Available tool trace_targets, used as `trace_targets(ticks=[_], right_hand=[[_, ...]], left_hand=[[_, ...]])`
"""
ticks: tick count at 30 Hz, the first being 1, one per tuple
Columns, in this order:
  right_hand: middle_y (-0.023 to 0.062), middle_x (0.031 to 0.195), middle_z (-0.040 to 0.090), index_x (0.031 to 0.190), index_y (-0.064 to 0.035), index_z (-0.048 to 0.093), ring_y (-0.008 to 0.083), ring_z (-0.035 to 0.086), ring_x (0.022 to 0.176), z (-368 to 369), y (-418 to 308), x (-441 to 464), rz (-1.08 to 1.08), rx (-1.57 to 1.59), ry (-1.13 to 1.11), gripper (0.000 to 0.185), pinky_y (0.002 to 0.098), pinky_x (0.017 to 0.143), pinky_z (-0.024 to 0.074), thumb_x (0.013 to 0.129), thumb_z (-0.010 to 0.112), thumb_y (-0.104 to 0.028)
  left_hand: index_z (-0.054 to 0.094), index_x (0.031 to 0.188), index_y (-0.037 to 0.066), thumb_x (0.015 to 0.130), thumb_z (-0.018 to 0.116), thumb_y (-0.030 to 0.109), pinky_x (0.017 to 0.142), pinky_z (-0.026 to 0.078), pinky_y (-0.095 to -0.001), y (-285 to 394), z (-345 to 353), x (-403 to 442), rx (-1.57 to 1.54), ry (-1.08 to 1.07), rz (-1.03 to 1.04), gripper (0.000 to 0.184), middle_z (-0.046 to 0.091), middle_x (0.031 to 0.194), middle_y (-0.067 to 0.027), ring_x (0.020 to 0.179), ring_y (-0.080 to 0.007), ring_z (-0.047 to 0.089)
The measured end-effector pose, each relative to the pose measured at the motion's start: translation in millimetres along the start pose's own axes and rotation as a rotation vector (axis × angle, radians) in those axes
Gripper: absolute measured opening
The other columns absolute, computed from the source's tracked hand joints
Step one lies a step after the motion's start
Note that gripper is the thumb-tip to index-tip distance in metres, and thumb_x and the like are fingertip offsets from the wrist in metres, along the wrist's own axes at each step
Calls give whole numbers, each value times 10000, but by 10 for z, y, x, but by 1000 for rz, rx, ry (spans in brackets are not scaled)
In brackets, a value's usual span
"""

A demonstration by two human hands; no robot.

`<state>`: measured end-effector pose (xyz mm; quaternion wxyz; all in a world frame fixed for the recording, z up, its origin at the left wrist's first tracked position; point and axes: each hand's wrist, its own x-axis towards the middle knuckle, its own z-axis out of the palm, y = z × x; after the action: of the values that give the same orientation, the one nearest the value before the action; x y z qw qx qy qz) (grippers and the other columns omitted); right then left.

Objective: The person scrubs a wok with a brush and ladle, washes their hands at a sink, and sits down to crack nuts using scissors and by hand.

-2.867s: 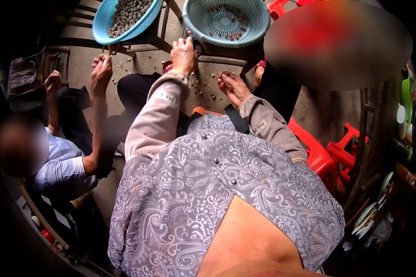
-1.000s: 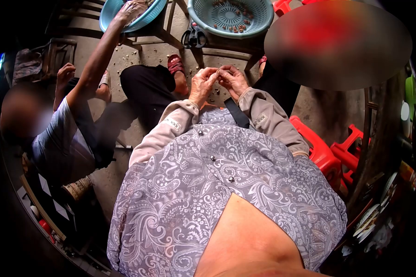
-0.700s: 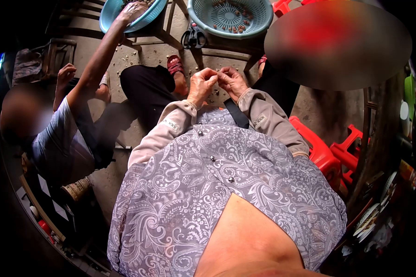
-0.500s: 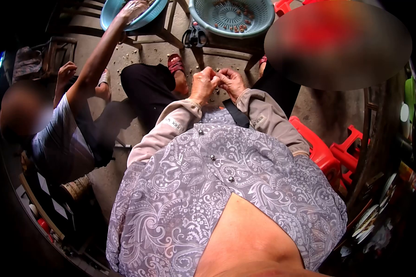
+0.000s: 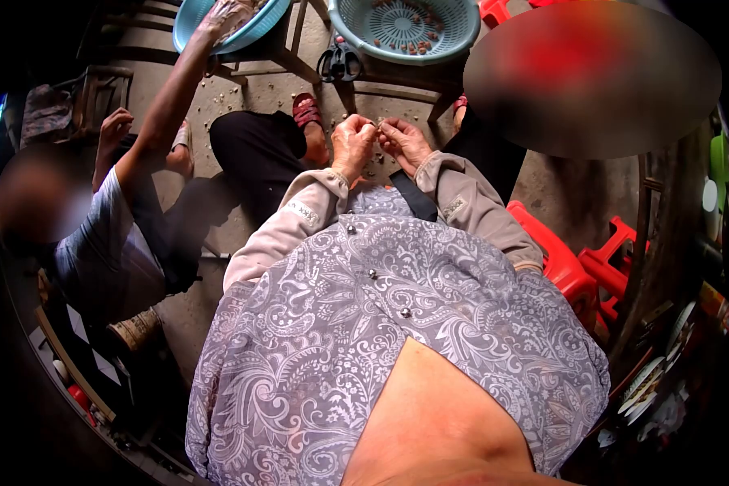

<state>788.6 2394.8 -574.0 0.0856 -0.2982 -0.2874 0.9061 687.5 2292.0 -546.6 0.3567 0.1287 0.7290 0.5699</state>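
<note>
My left hand [image 5: 353, 147] and my right hand [image 5: 406, 144] are raised in front of my lap, a narrow gap between them. The fingers of my left hand are curled closed; whatever they hold is hidden. Thumb and fingertips of my right hand are pinched together, at a tiny pale bit too small to name. Beyond my hands, a blue plastic basket [image 5: 363, 42] holds scattered small reddish-brown pieces that look like shelled nuts.
A dark wooden stool [image 5: 393, 93] supports the basket, with black-handled scissors [image 5: 339, 63] at its edge. To the left, a co-worker's hand [image 5: 232, 16] reaches into another blue basket [image 5: 188, 32]. Pale bits litter the floor. Red plastic stools [image 5: 563, 271] stand at right.
My hands were touching at the fingertips and have drawn slightly apart. The co-worker's hand remains in the left basket.
</note>
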Motion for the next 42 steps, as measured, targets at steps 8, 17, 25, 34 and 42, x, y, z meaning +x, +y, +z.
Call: trace_targets(ticks=[8,17,25,34,42], right_hand=[[32,844,631,948,-71,591,73,581,702,1,-67,-3,39,60,30,91,194,619,494,884,605,-134],[86,766,595,871,-43,526,201,606,699,217,-197,-130,-618,-1171,-47,239,314,632,485,733,712,-101],[93,757,578,814,-43,523,241,595,706,247,-246,-181,-742,-1317,-45,204,330,638,473,715,696,-83],[-24,749,589,864,-55,582,33,491,604,140,-266,-96,-344,-553,-25,105,179,526,389,836,670,-106],[39,741,606,855,-29,570,91,596,699,197,-244,-140,-543,-998,34,82,239,630,479,826,630,-76]], left_hand=[[585,1013,39,863,524,112,451,414,-209,-257,-210,101,-135,15,-82,178,545,682,-22,510,-73,471],[581,1049,-16,944,460,288,735,498,-299,-89,-200,-3,-810,-370,-447,344,635,940,-98,823,-191,604],[555,1097,-67,956,437,290,892,485,-352,-103,-196,7,-868,-382,-479,402,610,1039,-145,943,-221,593],[524,1135,-115,942,394,185,913,488,-372,-53,-261,8,-997,-409,-432,380,591,1059,-209,992,-282,590],[527,1183,-56,937,421,191,883,497,-304,-126,-267,31,-805,-487,-327,364,610,1065,-128,973,-195,600]])
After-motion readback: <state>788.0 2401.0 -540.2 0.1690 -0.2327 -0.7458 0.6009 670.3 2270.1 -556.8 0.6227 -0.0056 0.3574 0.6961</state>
